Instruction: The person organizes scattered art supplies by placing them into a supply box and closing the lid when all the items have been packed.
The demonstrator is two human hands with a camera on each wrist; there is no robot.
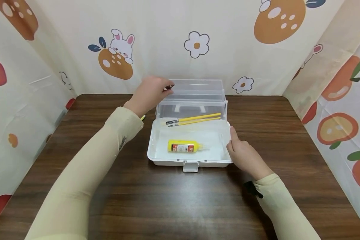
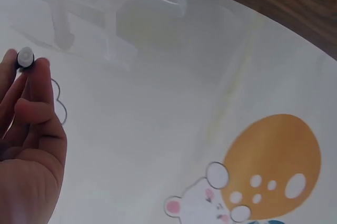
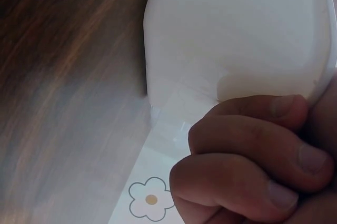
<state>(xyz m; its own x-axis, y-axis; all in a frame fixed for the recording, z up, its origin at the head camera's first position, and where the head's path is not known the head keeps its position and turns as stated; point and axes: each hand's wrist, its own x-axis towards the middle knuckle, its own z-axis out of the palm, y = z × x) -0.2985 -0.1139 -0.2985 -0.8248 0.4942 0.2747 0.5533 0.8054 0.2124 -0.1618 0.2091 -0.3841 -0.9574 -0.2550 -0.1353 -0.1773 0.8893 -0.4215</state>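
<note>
A white plastic storage box (image 1: pixel 190 164) with its clear lid (image 1: pixel 195 88) raised stands on the table. Inside lies a yellow glue bottle (image 1: pixel 183 146), label up, nozzle to the right. Two yellow-handled paintbrushes (image 1: pixel 195 119) lie along the back of the box. Over the lid's upper left corner, my left hand (image 1: pixel 153 91) pinches a small dark piece with a round pale end (image 2: pixel 25 57) between its fingertips; I cannot tell what kind of thing it is. My right hand (image 1: pixel 244 151) grips the box's right edge, its fingers curled in the right wrist view.
A brown wooden table (image 1: pixel 180 203) carries the box. Behind and along both sides hangs a cream curtain (image 1: pixel 162 40) printed with fruit, rabbits and flowers. Beside the left sleeve (image 1: pixel 120 130) shows a small yellow-green tip (image 1: pixel 143 117). The box's front latch (image 1: pixel 190 167) hangs down.
</note>
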